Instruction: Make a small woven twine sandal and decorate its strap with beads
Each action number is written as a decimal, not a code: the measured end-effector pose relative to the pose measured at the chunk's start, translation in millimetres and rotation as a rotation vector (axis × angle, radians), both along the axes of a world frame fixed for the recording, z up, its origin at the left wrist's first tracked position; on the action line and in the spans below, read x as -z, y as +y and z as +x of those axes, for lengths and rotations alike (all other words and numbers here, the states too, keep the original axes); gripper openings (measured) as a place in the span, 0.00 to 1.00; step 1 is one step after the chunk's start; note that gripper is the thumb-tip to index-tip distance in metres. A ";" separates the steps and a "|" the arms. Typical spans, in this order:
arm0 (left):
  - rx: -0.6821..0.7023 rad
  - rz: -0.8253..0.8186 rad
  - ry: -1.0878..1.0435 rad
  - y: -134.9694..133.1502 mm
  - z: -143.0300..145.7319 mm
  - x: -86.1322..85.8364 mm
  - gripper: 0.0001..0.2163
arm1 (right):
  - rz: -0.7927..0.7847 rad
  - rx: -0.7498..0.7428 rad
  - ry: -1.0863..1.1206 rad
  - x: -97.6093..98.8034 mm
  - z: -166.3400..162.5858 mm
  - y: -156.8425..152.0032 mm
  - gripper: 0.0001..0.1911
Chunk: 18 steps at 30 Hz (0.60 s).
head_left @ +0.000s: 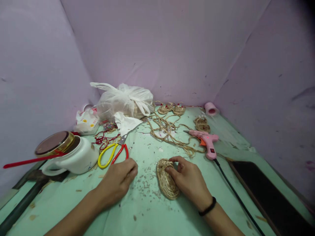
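My right hand (189, 178) rests on the green table, its fingers curled round the edge of an oval coil of jute rope (166, 180) standing on its side. My left hand (119, 178) lies on the table just below the scissors (114, 153) with one yellow and one red handle. Its fingers are curled in, and what they hold, if anything, is hidden. A black band circles my right wrist.
A pink glue gun (206, 141) with a black cord lies to the right. Loose jute twine (169, 131) and small coiled pieces lie behind. A white plastic bag (125, 100), a white mug (76, 157), red thread and a pink spool (211, 108) stand around. Fibre bits litter the table.
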<state>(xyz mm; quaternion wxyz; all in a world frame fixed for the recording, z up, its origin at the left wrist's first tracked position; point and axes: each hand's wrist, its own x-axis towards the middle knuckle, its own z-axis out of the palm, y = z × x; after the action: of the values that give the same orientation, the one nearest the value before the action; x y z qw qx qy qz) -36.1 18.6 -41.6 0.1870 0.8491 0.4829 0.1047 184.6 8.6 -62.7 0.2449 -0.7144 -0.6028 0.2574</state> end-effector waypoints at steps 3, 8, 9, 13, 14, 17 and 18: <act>-0.015 0.008 -0.125 2.5 2.2 5.9 0.08 | 0.001 0.001 0.002 -0.7 0.1 0.0 0.10; 0.037 0.080 -0.025 1.4 17.0 16.4 0.08 | 0.005 0.007 -0.003 -0.1 0.7 0.2 0.11; 0.056 0.106 0.031 1.9 18.8 16.4 0.08 | 0.010 0.006 -0.004 0.0 0.8 0.2 0.11; 0.210 0.185 0.233 7.3 21.0 11.0 0.08 | 0.017 0.004 -0.007 0.7 0.9 -0.7 0.11; 0.236 0.196 0.261 8.6 20.2 9.2 0.07 | 0.014 0.004 -0.006 0.9 0.9 -0.9 0.11; 0.291 0.187 0.250 8.3 14.4 2.9 0.06 | 0.012 0.005 -0.001 1.7 0.9 -1.6 0.11; 0.312 0.161 0.203 6.6 11.8 0.3 0.07 | 0.014 0.004 0.001 1.8 1.0 -1.7 0.11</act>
<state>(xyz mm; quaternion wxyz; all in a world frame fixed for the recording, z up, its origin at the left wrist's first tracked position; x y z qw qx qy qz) -24.3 25.2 -41.9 0.0829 0.9319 0.3521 0.0265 185.6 6.9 -64.6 0.2508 -0.7137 -0.6029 0.2533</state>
